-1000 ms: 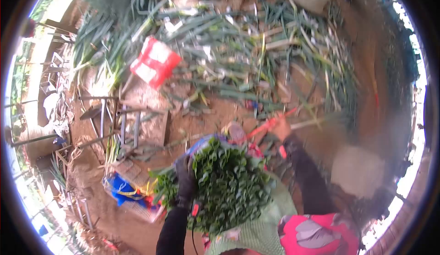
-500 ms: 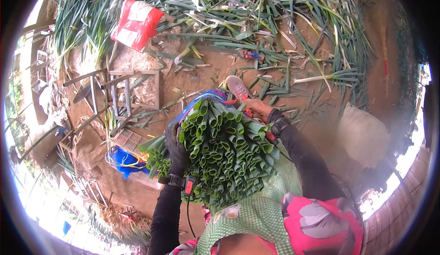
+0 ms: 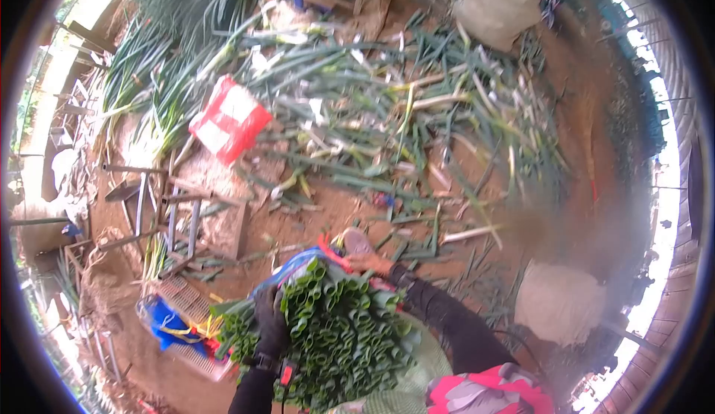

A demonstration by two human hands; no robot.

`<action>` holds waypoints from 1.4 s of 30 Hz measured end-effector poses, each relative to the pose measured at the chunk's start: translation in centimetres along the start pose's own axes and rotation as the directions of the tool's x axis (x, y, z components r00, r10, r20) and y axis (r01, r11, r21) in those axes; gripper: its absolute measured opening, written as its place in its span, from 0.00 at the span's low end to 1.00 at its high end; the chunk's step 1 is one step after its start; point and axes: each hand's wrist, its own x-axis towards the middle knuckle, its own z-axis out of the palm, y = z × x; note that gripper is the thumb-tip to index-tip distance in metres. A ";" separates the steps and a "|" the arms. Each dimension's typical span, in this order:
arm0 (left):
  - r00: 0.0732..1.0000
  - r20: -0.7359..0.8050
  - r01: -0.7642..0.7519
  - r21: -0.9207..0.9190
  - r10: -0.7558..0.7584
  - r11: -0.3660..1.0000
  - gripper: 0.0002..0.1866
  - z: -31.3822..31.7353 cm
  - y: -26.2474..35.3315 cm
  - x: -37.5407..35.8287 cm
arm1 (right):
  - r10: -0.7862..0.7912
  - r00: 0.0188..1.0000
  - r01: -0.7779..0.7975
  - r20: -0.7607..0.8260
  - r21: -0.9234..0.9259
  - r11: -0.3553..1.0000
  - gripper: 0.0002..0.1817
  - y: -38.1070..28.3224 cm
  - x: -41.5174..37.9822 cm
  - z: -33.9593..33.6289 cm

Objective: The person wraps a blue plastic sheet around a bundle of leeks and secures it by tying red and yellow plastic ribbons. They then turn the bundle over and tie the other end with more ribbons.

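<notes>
A thick bundle of green onions leans against my body, its cut hollow leaf ends facing up at me. My left hand, in a dark glove, presses on the bundle's left side, with some stalks sticking out to its left. At the bundle's far edge, my bare right hand is closed at a red strap; its fingertips are partly hidden and blurred. Blue wrapping shows along that same edge, beside the strap. The tip of a shoe is just beyond my right hand.
Loose green onions cover the ground ahead, with a taller pile at back left. A red and white plastic bag lies among them. Left are a stool frame and a crate. Pale sacks stand to the right.
My view has tilted upward, so the bundle and both hands sit lower in the picture. My right hand has moved a little left along the bundle's far edge. My left hand stays on the bundle.
</notes>
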 end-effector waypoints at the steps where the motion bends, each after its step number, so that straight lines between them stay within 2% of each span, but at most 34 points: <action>1: 0.999 0.005 0.044 -0.033 -0.044 0.999 0.15 0.6 -0.2 -0.1 | 0.167 0.986 -0.166 -0.013 0.080 0.983 0.26 -2.7 -0.7 0.3; 2: 0.998 0.009 0.060 -0.049 -0.060 0.997 0.14 0.2 0.1 0.1 | 0.082 0.996 -0.081 0.033 -0.027 0.996 0.24 -4.8 -0.8 0.7; 3: 0.997 0.020 0.078 -0.062 -0.077 0.995 0.14 -0.3 0.3 0.4 | 0.093 0.996 -0.094 -0.012 -0.122 0.988 0.20 -4.4 -0.3 0.8; 5: 0.981 0.032 0.194 -0.119 -0.192 0.974 0.15 -0.6 0.8 0.7 | 0.207 0.974 -0.224 -0.088 -0.278 0.934 0.17 -4.5 0.2 0.4; 8: 0.955 0.037 0.295 -0.214 -0.294 0.931 0.15 -1.9 3.0 2.2 | 0.214 0.953 -0.248 -0.212 -0.148 0.957 0.15 -6.6 -0.9 1.1; 9: 0.945 0.034 0.324 -0.241 -0.326 0.915 0.15 -2.5 3.3 2.2 | 0.133 0.952 -0.165 -0.277 -0.093 0.982 0.16 -6.7 -1.2 1.7; 11: 0.974 -0.019 0.218 -0.165 -0.224 0.962 0.15 -0.3 0.8 0.6 | -0.034 0.911 0.033 -0.411 -0.008 0.999 0.16 -6.8 -1.3 1.9; 12: 0.951 0.009 0.305 -0.205 -0.310 0.930 0.15 -1.6 2.3 1.4 | -0.050 0.918 0.051 -0.394 -0.007 0.999 0.16 -6.6 -1.4 1.9; 13: 0.920 0.041 0.387 -0.243 -0.389 0.889 0.15 -2.3 3.2 2.0 | -0.006 0.934 0.070 -0.356 0.165 0.984 0.15 -6.6 -1.4 2.1; 15: 0.918 0.043 0.393 -0.237 -0.394 0.888 0.15 -2.2 2.9 1.7 | 0.073 0.964 0.066 -0.256 0.496 0.866 0.15 -6.8 -2.0 2.9; 16: 0.921 0.036 0.384 -0.243 -0.387 0.891 0.15 -2.1 2.8 1.4 | 0.089 0.961 0.077 -0.261 0.564 0.822 0.12 -10.9 -3.2 5.3; 18: 0.930 0.013 0.357 -0.256 -0.366 0.898 0.15 -2.2 2.9 1.5 | -0.004 0.985 0.111 -0.170 0.626 0.772 0.11 -10.2 -2.8 5.1; 20: 0.931 0.002 0.352 -0.263 -0.364 0.898 0.12 -2.4 3.3 1.6 | 0.022 0.979 0.137 -0.201 0.738 0.661 0.14 -10.0 -3.1 5.4; 23: 0.939 0.045 0.342 -0.223 -0.341 0.913 0.11 -3.2 3.6 1.5 | 0.151 0.966 0.051 -0.208 0.730 0.681 0.16 -5.1 -3.9 4.2; 24: 0.941 0.067 0.338 -0.201 -0.331 0.919 0.11 -3.5 3.6 1.3 | -0.006 0.961 0.206 -0.277 0.701 0.683 0.17 -11.7 -6.5 8.4; 27: 0.930 0.220 0.344 -0.244 -0.294 0.907 0.13 -3.0 3.4 -1.2 | 0.113 0.970 0.045 -0.217 0.612 0.790 0.15 -17.4 -16.0 14.8; 29: 0.972 0.149 0.217 -0.293 -0.180 0.931 0.11 -3.4 4.7 -2.8 | 0.128 0.946 -0.058 -0.298 0.233 0.971 0.12 -19.3 -18.9 16.5; 30: 0.978 0.115 0.203 -0.298 -0.175 0.933 0.10 -3.1 5.7 -3.5 | 0.166 0.937 -0.158 -0.308 0.049 0.986 0.11 -19.6 -20.6 17.8; 31: 0.981 0.130 0.178 -0.340 -0.141 0.923 0.11 -3.4 6.3 -2.9 | 0.105 0.948 -0.131 -0.300 -0.067 0.989 0.10 -18.8 -20.5 17.8; 32: 0.986 0.072 0.168 -0.436 -0.152 0.884 0.12 -3.8 7.1 -2.3 | 0.026 0.964 -0.080 -0.264 -0.195 0.978 0.09 -17.9 -18.9 16.8; 33: 0.995 -0.073 0.036 -0.412 -0.072 0.911 0.14 -3.5 7.2 -1.8 | 0.065 0.963 -0.134 -0.261 -0.255 0.958 0.09 -18.1 -17.3 16.3; 34: 0.999 0.034 0.003 -0.354 0.010 0.935 0.16 -3.2 6.6 -1.7 | 0.106 0.962 -0.186 -0.252 -0.319 0.929 0.09 -17.8 -16.5 16.3; 35: 0.998 0.013 0.056 -0.434 -0.056 0.899 0.18 -4.7 6.6 -1.7 | 0.221 0.920 -0.307 -0.324 -0.248 0.919 0.10 -17.1 -16.1 16.6; 36: 0.986 -0.150 0.008 -0.409 -0.076 0.913 0.15 -4.6 6.2 -2.4 | 0.316 0.860 -0.412 -0.401 -0.179 0.893 0.10 -16.4 -15.4 16.7; 38: 0.967 -0.053 0.145 -0.690 -0.249 0.709 0.15 -10.0 4.6 -5.6 | 0.240 0.880 -0.381 -0.410 -0.307 0.872 0.10 -16.2 -14.7 16.8; 39: 0.952 -0.008 0.178 -0.799 -0.306 0.575 0.15 -12.2 3.4 -7.2 | 0.274 0.860 -0.409 -0.431 -0.260 0.874 0.10 -16.0 -14.7 17.4; 41: 0.831 0.051 0.279 -0.900 -0.554 0.335 0.14 -14.8 -1.1 -10.9 | 0.335 0.810 -0.457 -0.481 -0.162 0.874 0.09 -17.6 -13.4 16.9; 42: 0.691 0.036 0.335 -0.901 -0.721 0.276 0.14 -15.1 -3.7 -14.2 | 0.305 0.805 -0.452 -0.508 -0.194 0.871 0.09 -17.4 -12.9 17.1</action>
